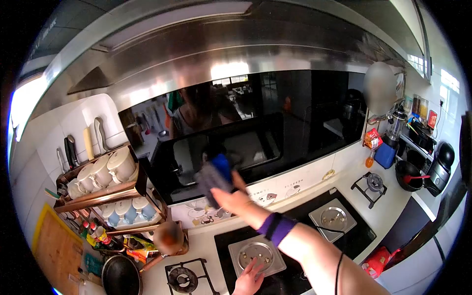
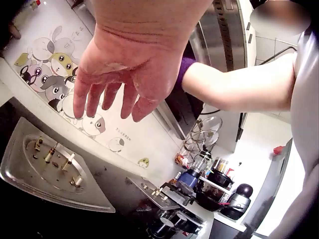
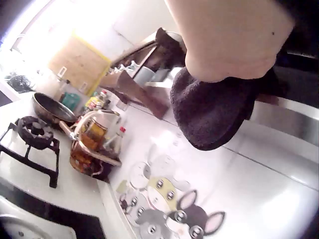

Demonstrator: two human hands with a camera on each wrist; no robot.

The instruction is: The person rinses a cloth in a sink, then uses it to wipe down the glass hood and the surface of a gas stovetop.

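My right hand (image 1: 230, 196), a purple band on its wrist, holds a dark grey cloth (image 1: 212, 183) against the lower part of the glossy black panel (image 1: 305, 123) under the range hood. Something blue shows beside the cloth. In the right wrist view the cloth (image 3: 212, 112) hangs below the hand (image 3: 234, 59), whose fingers are hidden. My left hand (image 1: 249, 280) is over the near edge of the left burner tray (image 1: 280, 265); its fingers hang loose and hold nothing in the left wrist view (image 2: 132, 69).
Pot supports (image 1: 183, 280) stand left of the cooktop, others (image 1: 374, 183) at the right. A rack of jars (image 1: 142, 189) and a black pan (image 1: 121, 275) are at the left. A wok (image 1: 409, 176) stands far right. Cartoon stickers (image 2: 62, 64) line the wall.
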